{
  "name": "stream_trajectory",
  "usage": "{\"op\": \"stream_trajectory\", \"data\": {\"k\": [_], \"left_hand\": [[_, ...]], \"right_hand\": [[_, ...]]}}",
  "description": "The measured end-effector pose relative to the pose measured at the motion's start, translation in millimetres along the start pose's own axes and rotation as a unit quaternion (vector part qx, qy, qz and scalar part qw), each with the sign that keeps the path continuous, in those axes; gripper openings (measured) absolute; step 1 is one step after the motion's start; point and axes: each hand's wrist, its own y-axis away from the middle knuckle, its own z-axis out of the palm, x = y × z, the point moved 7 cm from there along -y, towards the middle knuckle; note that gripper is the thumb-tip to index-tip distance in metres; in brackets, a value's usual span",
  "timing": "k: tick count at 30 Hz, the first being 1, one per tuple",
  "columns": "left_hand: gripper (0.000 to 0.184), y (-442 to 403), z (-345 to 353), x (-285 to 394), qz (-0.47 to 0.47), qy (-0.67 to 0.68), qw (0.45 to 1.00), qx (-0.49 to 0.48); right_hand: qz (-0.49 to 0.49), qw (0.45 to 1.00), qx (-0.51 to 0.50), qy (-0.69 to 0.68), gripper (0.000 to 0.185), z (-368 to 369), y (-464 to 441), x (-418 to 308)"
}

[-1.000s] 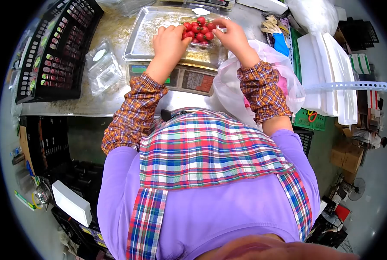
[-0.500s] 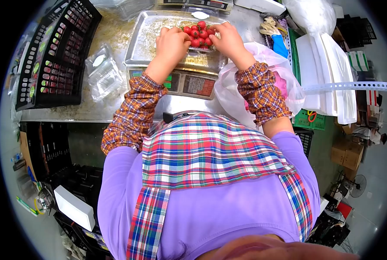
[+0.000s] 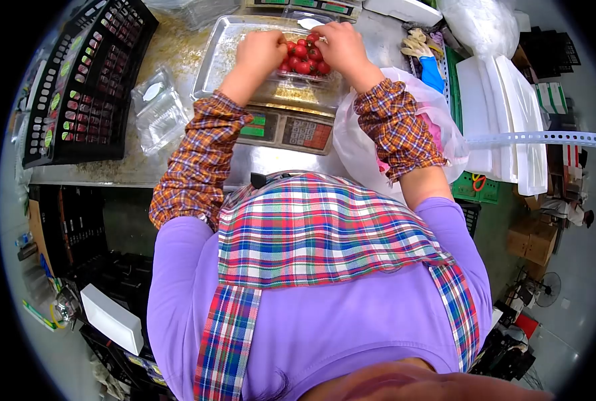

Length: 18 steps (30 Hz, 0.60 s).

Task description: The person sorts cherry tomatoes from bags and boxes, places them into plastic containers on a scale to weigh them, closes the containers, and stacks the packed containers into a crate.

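A clear plastic clamshell box (image 3: 305,79) filled with red cherry tomatoes (image 3: 303,67) sits on a metal tray (image 3: 211,63). Its raised lid carries a white label (image 3: 309,24) and stands open behind the fruit. My left hand (image 3: 262,55) is at the box's left side, fingers curled in and closed against the tomatoes. On the other side, my right hand (image 3: 343,49) bends over the back right corner, thumb and fingers drawn together by the upper tomatoes. What the fingertips of either hand grip is hidden.
Under the tray is a scale (image 3: 288,130) with a keypad. To the left stand an empty clamshell (image 3: 159,110) and a black crate (image 3: 87,87) of packed boxes. A white plastic bag (image 3: 351,134) hangs at the right, near gloves (image 3: 430,70) and white foam boxes (image 3: 485,113).
Both hands have shifted slightly toward the back of the box, and the right hand has moved a little left. The tomatoes look slightly rearranged at the top.
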Motion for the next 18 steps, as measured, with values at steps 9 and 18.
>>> {"op": "stream_trajectory", "data": {"k": [9, 18], "left_hand": [[0.028, 26.0, -44.9, -65.0, -0.014, 0.156, 0.975, 0.156], [0.028, 55.2, -147.8, -120.2, -0.112, 0.207, 0.921, 0.311]], "right_hand": [[0.047, 0.955, 0.042, -0.291, 0.027, -13.0, -7.9, -0.6], [0.174, 0.932, 0.074, -0.309, 0.028, -60.0, -17.0, 71.9]]}}
